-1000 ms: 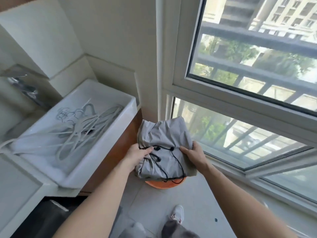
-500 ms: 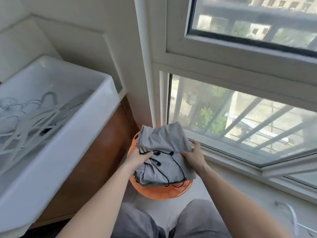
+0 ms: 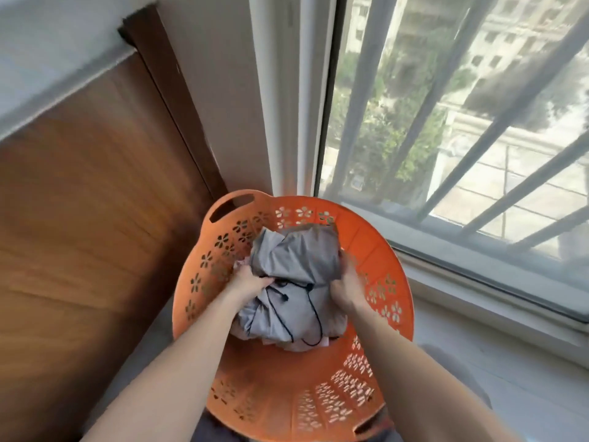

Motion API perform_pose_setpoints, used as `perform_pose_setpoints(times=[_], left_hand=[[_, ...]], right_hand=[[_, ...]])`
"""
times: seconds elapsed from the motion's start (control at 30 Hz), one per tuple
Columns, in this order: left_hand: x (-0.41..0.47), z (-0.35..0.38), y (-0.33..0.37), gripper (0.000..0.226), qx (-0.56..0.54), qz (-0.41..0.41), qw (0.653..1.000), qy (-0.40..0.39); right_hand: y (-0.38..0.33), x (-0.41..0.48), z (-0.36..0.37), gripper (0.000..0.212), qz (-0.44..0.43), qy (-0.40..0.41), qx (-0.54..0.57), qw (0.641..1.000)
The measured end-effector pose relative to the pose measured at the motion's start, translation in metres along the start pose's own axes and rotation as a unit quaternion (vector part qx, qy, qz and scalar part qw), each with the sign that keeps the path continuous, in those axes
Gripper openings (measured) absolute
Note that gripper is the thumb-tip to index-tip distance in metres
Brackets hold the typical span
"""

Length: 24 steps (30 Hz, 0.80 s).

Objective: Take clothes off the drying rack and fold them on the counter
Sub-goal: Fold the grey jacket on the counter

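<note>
Left hand (image 3: 250,279) and right hand (image 3: 347,290) each grip a side edge of the folded grey garment (image 3: 296,256), low in the orange basket (image 3: 280,393) near its far wall. An uneven release could spring the fold open — and the loose black cord (image 3: 314,315) may snag fingers.

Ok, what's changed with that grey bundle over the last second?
The folded grey garment has gone down from above the orange basket into it, onto pale clothes lying there. The view has tipped downward with it. Unchanged: the left hand and right hand both still grip the garment's sides, with the black drawstring on top.
</note>
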<state>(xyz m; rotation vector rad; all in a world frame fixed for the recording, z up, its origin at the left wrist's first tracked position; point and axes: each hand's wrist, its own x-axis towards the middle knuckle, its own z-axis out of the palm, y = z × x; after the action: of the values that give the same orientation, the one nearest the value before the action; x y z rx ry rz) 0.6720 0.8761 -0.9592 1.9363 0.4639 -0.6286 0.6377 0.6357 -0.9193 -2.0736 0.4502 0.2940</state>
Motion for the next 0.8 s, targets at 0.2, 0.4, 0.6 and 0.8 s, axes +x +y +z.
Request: perform_pose_setpoints(times=[0.2, 0.4, 0.6, 0.8], left_hand=[[0.019, 0.020, -0.020, 0.063, 0.065, 0.021, 0.998, 0.001], [-0.022, 0.028, 0.004, 0.088, 0.303, 0.094, 0.924, 0.212], [-0.033, 0.051, 0.011, 0.097, 0.508, 0.320, 0.799, 0.040], [0.008, 0.035, -0.031, 0.137, 0.587, 0.151, 0.793, -0.055]], right_hand=[[0.038, 0.031, 0.021, 0.048, -0.004, -0.019, -0.064, 0.998], [0.016, 0.023, 0.020, 0.059, -0.159, 0.077, -0.345, 0.922], [0.030, 0.034, 0.047, 0.083, -0.195, -0.069, -0.427, 0.880], [0.049, 0.052, 0.077, 0.091, -0.196, -0.074, -0.487, 0.848]])
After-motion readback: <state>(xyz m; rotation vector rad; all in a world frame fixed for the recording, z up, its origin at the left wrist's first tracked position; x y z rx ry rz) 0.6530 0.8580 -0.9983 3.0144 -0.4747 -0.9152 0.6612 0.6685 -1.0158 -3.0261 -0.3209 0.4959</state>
